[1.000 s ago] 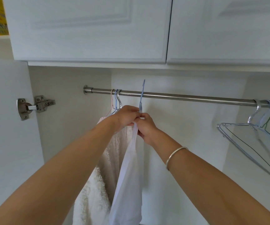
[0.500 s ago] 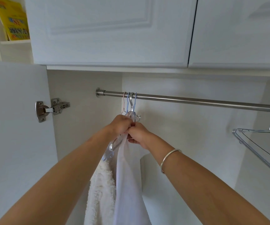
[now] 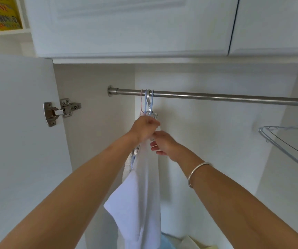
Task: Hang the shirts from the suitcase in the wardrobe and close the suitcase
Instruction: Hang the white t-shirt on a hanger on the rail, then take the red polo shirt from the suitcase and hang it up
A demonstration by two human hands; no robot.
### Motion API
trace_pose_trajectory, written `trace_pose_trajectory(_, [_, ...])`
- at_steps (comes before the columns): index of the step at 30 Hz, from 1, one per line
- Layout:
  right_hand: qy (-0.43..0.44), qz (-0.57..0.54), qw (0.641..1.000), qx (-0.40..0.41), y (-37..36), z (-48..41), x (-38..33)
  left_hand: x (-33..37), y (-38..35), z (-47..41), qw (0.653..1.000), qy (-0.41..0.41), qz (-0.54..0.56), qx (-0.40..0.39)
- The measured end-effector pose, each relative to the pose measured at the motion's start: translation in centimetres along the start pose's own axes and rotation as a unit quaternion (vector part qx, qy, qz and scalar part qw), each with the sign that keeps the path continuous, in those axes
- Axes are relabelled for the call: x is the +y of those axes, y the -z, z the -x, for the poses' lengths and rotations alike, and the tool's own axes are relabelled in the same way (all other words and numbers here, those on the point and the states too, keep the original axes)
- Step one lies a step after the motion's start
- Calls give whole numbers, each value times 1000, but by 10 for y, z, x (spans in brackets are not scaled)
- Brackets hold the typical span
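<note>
A white shirt (image 3: 141,203) hangs on a hanger whose hook (image 3: 149,101) sits over the steel wardrobe rail (image 3: 225,97), beside two other thin hooks near the rail's left end. My left hand (image 3: 144,127) grips the shirt's top at the hanger neck, fingers curled. My right hand (image 3: 162,142) is just below and to the right, pinching the shirt's collar edge; a silver bangle (image 3: 196,172) is on that wrist. A fluffy white garment hangs behind the shirt, mostly hidden. The suitcase is out of view.
The wardrobe door (image 3: 19,141) stands open on the left, with its hinge (image 3: 62,110). Spare wire hangers (image 3: 288,141) hang at the rail's right end. Closed upper cabinet doors (image 3: 126,24) are above. A yellow book (image 3: 4,13) sits on a shelf at top left.
The hanger's hook went from raised beside the rail to resting over it next to the other hooks. Both hands dropped slightly and my right hand loosened downward on the shirt.
</note>
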State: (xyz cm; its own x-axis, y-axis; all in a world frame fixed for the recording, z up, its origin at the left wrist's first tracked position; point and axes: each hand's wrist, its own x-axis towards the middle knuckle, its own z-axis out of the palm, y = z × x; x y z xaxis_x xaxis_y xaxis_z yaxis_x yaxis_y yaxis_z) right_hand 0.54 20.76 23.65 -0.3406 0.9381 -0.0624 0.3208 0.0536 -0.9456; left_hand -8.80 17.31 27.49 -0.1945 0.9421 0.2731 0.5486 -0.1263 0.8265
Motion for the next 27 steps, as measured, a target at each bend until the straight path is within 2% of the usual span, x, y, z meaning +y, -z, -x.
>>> trace_pose_trajectory(3, [-61, 6, 996, 58, 37, 13, 31, 0, -31, 7, 998, -4, 13, -57])
trace_pose_trajectory(5, [-110, 8, 989, 101, 69, 35, 63, 1, -67, 14, 992, 4, 6, -123])
trace_pose_trajectory(9, [-176, 8, 976, 132, 118, 82, 112, 6, -134, 35, 977, 0, -8, -212])
trace_pose_trajectory(15, [-267, 34, 941, 207, 186, 196, 187, 47, -250, 105, 922, -85, -75, -369])
trace_pose_trajectory(19, [-345, 15, 899, 270, 203, 303, 241, 66, -320, 193, 846, -111, -124, -506])
trace_pose_trajectory(23, [-448, -29, 845, 290, 177, 434, 288, 69, -374, 310, 745, -156, -177, -624])
trace_pose_trajectory(27, [-508, -94, 797, 314, 134, 542, 316, 76, -391, 418, 651, -218, -218, -694])
